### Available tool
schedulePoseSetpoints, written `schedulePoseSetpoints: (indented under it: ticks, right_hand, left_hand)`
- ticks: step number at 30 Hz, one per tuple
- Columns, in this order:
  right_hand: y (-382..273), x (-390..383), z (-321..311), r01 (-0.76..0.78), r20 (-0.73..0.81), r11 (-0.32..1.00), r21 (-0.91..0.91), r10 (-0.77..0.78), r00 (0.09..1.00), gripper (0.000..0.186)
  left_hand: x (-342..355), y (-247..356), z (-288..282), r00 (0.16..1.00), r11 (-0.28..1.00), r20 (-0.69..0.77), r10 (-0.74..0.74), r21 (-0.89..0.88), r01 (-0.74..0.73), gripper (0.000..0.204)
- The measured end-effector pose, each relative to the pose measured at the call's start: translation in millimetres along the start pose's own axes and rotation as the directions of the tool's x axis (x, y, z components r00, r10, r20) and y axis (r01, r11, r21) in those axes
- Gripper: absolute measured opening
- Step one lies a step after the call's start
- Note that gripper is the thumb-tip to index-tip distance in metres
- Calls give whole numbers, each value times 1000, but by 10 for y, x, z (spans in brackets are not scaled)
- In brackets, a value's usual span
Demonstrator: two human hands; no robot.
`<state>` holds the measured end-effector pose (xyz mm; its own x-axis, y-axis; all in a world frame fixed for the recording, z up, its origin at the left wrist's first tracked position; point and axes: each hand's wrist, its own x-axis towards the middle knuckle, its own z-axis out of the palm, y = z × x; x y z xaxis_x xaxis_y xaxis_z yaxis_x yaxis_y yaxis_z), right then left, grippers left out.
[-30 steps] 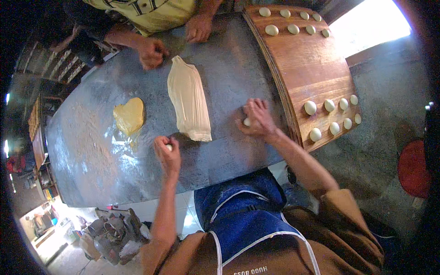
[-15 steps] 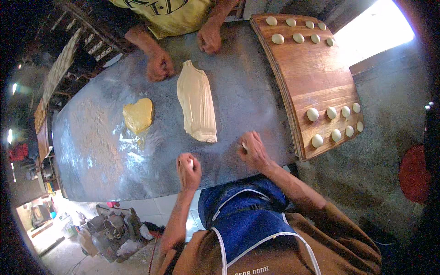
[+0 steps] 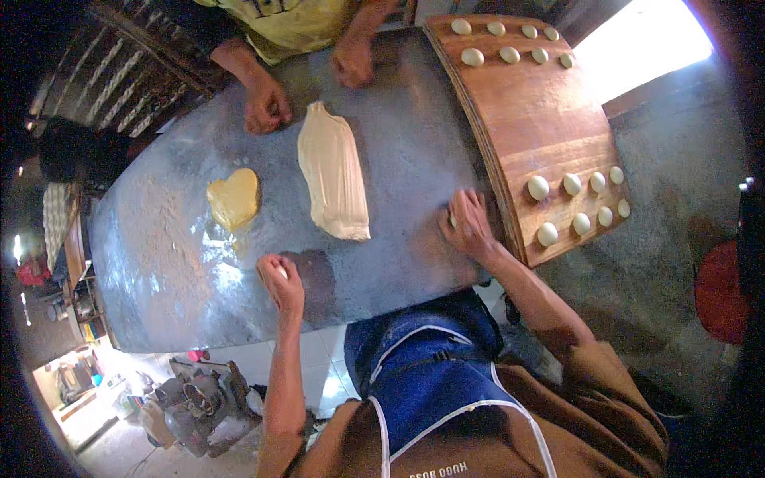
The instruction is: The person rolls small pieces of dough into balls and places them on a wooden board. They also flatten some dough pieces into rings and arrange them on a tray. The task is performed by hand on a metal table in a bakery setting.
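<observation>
My left hand [image 3: 282, 288] is closed around a dough ball [image 3: 283, 272], a bit of which shows pale between thumb and fingers, at the near side of the grey table. Close to the wooden boards, my right hand [image 3: 473, 227] curls over a dough ball [image 3: 453, 221], mostly hidden under the fingers. Between and beyond my hands lies a long, ridged slab of cream-coloured dough [image 3: 335, 175]. To its left sits a glossy yellow lump of soft fat [image 3: 233, 199].
Stacked wooden boards [image 3: 530, 131] at the table's right carry rows of round dough balls [image 3: 539, 188]. Across the grey table [image 3: 414, 119], a co-worker's two closed hands [image 3: 268, 107] rest near its far edge. Flour [image 3: 163, 231] is scattered at the left. A red round object [image 3: 721, 291] stands far right.
My hands have moved apart, the left one leftward and the right one rightward and farther from me. The co-worker's hands have shifted slightly; the dough slab stays in place on the table.
</observation>
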<state>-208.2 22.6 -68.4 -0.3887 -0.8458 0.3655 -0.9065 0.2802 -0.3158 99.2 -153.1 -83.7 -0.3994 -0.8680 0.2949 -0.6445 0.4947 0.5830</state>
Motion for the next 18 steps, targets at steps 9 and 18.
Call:
schedulePoseSetpoints:
  ticks: [9,18]
  right_hand:
    - [177,-430,-308,-54,288,988,146,10,957,39]
    - [273,-82,-1195,-237,417,886,399,54,907,49]
  left_hand:
    - [172,285,-630,822,953,515,241,34,-301,22]
    - [1442,2532,459,704,680,222,675,-558,-476,43]
